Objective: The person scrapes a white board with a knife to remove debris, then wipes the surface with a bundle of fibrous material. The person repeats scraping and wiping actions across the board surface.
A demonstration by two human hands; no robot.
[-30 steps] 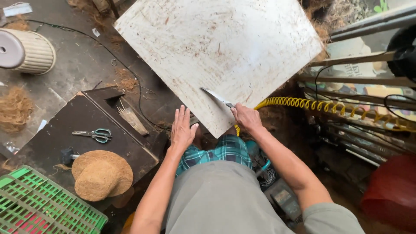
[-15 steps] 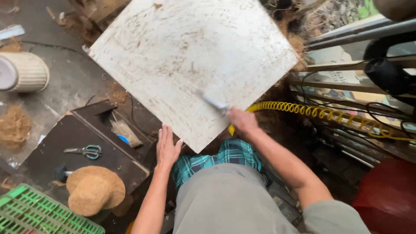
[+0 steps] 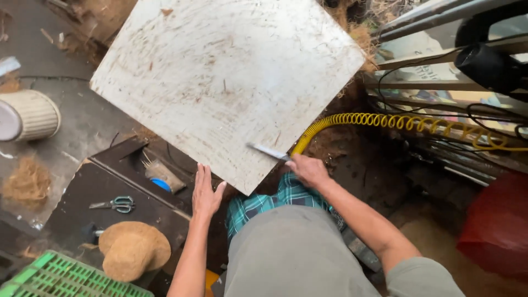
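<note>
With our right hand [image 3: 309, 169] closed on an air nozzle [image 3: 269, 151] at mid-frame, the white board [image 3: 225, 82] had tilted further left; our left hand [image 3: 204, 192], open, stayed below its edge.

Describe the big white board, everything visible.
The white board is a large, flat, roughly square panel, turned cornerwise so one corner points at the person's lap. Its pale surface is scuffed, scratched and stained brown, with bits of fibre stuck to it. The left hand lies open against its lower left edge. The right hand holds a slim metal nozzle on a yellow coiled hose, tip resting over the board near its lower corner. Its material cannot be told.
</note>
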